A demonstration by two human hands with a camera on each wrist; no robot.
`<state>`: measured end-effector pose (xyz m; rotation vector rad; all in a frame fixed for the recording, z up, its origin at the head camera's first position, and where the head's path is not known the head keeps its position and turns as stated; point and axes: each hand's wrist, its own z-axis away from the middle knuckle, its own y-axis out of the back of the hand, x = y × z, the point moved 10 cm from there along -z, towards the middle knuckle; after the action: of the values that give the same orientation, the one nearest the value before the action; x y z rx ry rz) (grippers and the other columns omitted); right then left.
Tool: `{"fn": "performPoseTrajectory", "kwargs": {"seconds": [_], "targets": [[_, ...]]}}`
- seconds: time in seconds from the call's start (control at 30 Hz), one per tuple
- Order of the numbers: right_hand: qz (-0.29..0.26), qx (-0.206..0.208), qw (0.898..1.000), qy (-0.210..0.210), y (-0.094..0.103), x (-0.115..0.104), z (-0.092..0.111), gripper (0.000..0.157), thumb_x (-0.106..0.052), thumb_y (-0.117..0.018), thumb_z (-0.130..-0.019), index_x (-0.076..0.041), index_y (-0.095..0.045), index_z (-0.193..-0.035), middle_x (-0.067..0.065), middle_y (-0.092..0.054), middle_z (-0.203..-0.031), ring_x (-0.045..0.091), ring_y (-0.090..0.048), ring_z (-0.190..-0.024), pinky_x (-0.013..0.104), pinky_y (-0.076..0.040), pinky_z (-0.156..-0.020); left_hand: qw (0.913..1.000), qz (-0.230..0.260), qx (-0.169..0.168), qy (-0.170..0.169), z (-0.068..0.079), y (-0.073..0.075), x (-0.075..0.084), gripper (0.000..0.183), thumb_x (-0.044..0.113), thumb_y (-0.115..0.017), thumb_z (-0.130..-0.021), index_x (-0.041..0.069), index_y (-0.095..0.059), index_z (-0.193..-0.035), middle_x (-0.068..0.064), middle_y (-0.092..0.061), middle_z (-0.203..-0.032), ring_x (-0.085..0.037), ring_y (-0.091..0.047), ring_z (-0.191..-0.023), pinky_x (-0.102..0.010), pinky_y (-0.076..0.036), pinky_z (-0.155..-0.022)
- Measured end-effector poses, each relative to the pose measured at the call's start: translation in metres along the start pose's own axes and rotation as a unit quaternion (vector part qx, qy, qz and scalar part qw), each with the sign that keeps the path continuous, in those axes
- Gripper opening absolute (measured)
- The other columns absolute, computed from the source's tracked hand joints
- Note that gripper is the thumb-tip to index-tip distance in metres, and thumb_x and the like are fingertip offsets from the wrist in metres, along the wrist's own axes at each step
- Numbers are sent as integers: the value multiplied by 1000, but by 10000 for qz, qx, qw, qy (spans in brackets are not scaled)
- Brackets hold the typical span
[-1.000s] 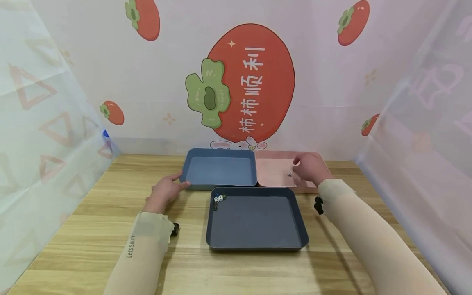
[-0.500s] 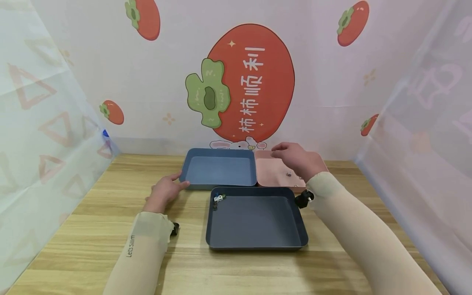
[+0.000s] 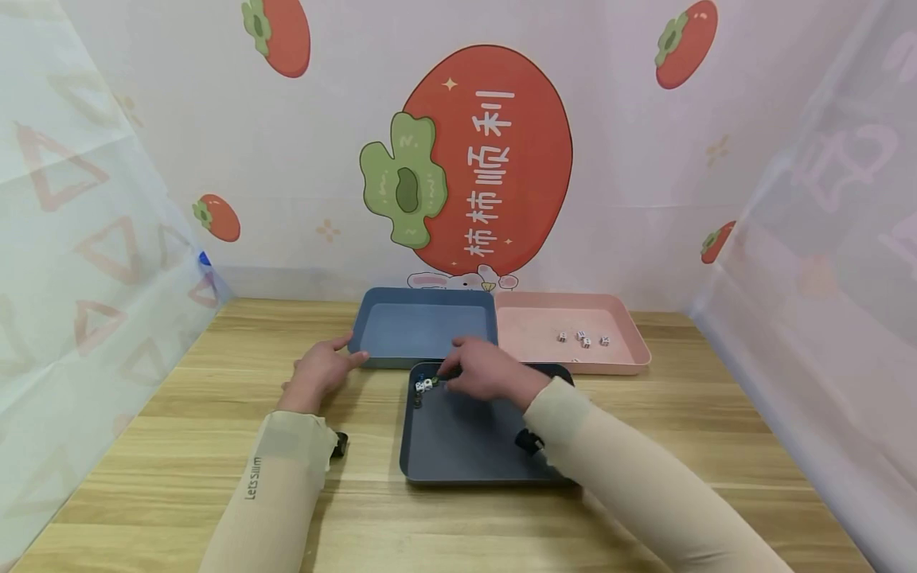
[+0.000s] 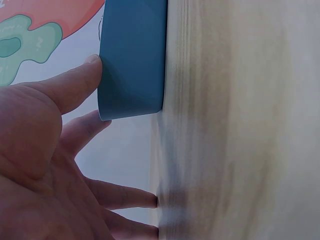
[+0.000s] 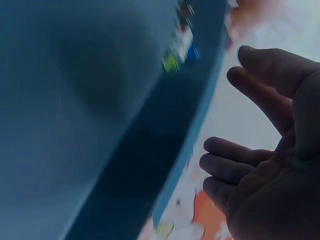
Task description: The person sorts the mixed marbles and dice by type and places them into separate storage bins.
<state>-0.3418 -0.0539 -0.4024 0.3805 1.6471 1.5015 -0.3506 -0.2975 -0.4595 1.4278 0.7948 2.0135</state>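
Observation:
My left hand [image 3: 320, 372] rests at the near left corner of the blue tray [image 3: 365, 318]. In the left wrist view its thumb and forefinger [image 4: 82, 131] touch the tray's rim, and the other fingers reach down to the tabletop. Above the dark grey tray [image 3: 494, 482] hovers my right hand [image 3: 490, 370], holding nothing, its fingers apart in the right wrist view. Just left of its fingertips, a small cluster of dice [image 3: 424, 386] lies in that tray's far left corner: white ones, with green, blue and dark ones blurred in the right wrist view.
A pink tray [image 3: 530, 330] stands right of the blue one, with several white dice [image 3: 586, 343] in it. All three trays sit close together on the wooden table [image 3: 236, 382]. A printed cloth [image 3: 286, 159] hangs behind and along both sides.
My right hand has left the pink tray and swung left and nearer, over the dark tray, uncovering the white dice in the pink tray. The left hand has stayed put.

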Motion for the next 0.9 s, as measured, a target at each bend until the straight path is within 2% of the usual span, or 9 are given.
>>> {"fn": "performPoseTrajectory", "kwargs": {"seconds": [0.07, 0.17, 0.27, 0.37, 0.57, 0.7, 0.9], "targets": [[341, -137, 9990, 252, -13, -15, -3, 21, -19, -73, -93, -17, -78, -113, 7, -62, -134, 31, -35, -142, 45, -36, -111, 10000, -13, 2, 9, 0, 0, 0, 74, 57, -57, -96, 29, -29, -159, -19, -28, -159, -68, 5, -135, -88, 6, -90], [669, -215, 9962, 517, -27, -30, -9, 22, -17, -73, -92, -19, -78, -113, -5, -71, -115, 30, -31, -144, 46, -29, -115, 10000, -29, 0, 14, 0, 0, 0, 74, 57, -57, -96, 29, -29, -159, -19, -28, -159, -68, 6, -134, -88, 6, -90], [857, -240, 9945, 553, -35, -35, -14, 21, -16, -73, -91, -22, -79, -110, -12, -73, -104, 29, -27, -146, 52, -23, -116, 10000, -12, -20, 15, 1, -1, 0, 73, 57, -57, -97, 29, -29, -159, -19, -27, -159, -68, 6, -134, -88, 6, -90], [1091, -244, 9924, 505, -41, -37, -17, 19, -17, -73, -90, -24, -80, -107, -14, -73, -98, 28, -26, -146, 56, -23, -115, 10000, -4, -28, 15, 1, -1, 0, 74, 57, -57, -96, 30, -29, -159, -19, -27, -160, -68, 6, -134, -87, 7, -90], [1517, -163, 9869, 524, -46, -40, -22, 14, -21, -72, -92, -27, -81, -101, -15, -73, -98, 27, -27, -146, 51, -24, -116, 10000, -18, -4, -1, 1, -1, 1, 75, 59, -57, -95, 29, -29, -159, -19, -27, -159, -68, 7, -135, -87, 7, -90], [1676, -116, 9843, 544, -49, -43, -22, 8, -25, -73, -92, -28, -80, -91, -14, -72, -99, 30, -27, -146, 49, -22, -117, 10000, 2, 8, -1, 0, 0, 1, 74, 58, -57, -96, 29, -29, -159, -19, -27, -159, -68, 7, -135, -87, 7, -90], [1678, -166, 9848, 410, -52, -44, -23, 11, -29, -75, -91, -31, -73, -80, -7, -69, -116, 32, -22, -147, 49, -18, -118, 10000, 11, 19, -8, 0, 0, 1, 74, 57, -57, -96, 29, -29, -159, -20, -27, -159, -68, 6, -135, -87, 7, -90]]}}
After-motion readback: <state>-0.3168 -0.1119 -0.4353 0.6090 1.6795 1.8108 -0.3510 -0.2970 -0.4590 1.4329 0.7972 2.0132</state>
